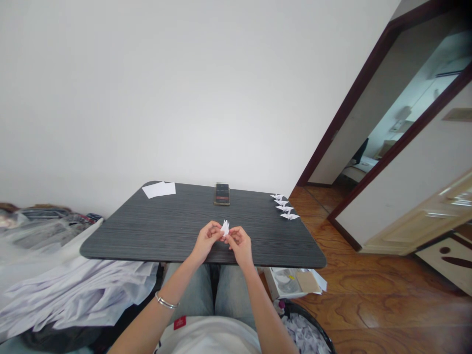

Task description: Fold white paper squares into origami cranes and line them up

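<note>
White paper fold (224, 227) pinched by left hand (206, 239) and right hand (240, 242); perhaps four similar folds (284, 205) lie rightward.

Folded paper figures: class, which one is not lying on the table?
The figure pinched between the left hand and right hand; the other four lie in a row along the table's right edge.

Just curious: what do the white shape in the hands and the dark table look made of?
The white shape, pinched between left hand and right hand, looks like thin matte paper, sharply creased. The table: probably dark wood-grain laminate, finely streaked.
</note>
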